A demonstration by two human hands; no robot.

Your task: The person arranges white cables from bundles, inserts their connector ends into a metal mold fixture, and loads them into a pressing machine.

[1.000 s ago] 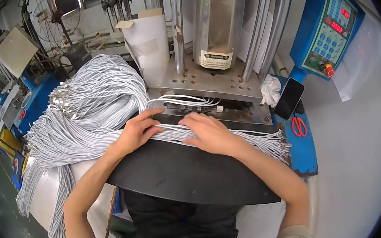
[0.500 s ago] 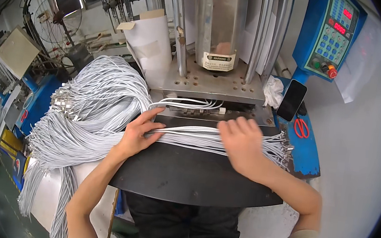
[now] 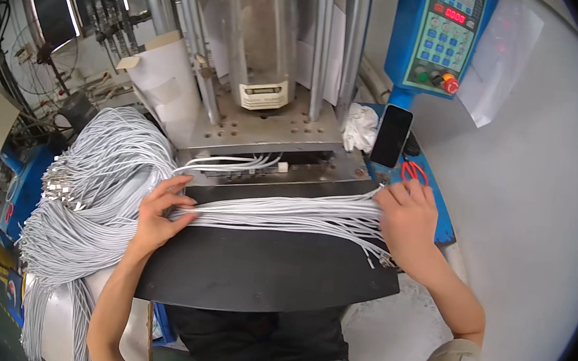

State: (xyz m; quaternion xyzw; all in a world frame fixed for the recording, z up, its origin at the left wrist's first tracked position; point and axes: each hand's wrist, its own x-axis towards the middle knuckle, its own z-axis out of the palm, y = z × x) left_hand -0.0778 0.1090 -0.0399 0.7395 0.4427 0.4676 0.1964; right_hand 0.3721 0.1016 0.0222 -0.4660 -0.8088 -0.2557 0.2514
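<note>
A bundle of white cables (image 3: 285, 215) lies stretched left to right across the back edge of a dark tabletop (image 3: 256, 270), just in front of the metal base of a machine (image 3: 267, 124). The left hand (image 3: 159, 211) sits at the bundle's left end, its fingers curled around the strands in a narrow grip, thumb below and fingers above. The right hand (image 3: 407, 220) lies flat on the bundle's right end, fingers spread and pressing the strands down; its grip is wide, closed on nothing. Past the right hand the cable tips fan out loose over the tabletop's edge.

To the left, a large heap of the same white cables (image 3: 93, 192) spills from beside the machine down over the side of the bench, touching the left hand's end of the bundle. A few more cables (image 3: 233, 163) run under the machine's base plate. Behind the right hand a black phone (image 3: 391, 135) leans upright against a blue control box (image 3: 440, 33), with red-handled scissors (image 3: 414, 173) just beside the fingertips and a crumpled white cloth (image 3: 360, 126) to the phone's left.
</note>
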